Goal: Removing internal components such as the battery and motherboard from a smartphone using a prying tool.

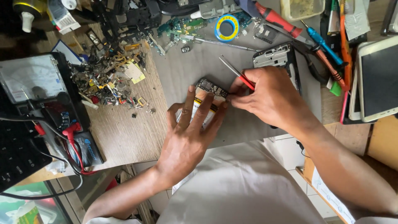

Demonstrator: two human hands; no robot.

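An opened phone (209,89) with its circuit board and a pale battery showing lies on a grey mat (182,70). My left hand (188,137) lies flat over the phone's lower part, fingers spread across the battery. Gripped in my right hand (269,97) is a pair of red-handled tweezers (236,71), its metal ends sticking out up and to the left. The fingertips of that hand touch the phone's upper right corner. A black phone frame (275,56) lies just behind my right hand.
A pile of small scrap parts (110,81) sits left of the mat. An analog meter (35,83) with red and black leads stands at far left. Behind lie green circuit boards (178,27), a blue-yellow tape roll (226,28), screwdrivers (321,41), a white tablet (379,79).
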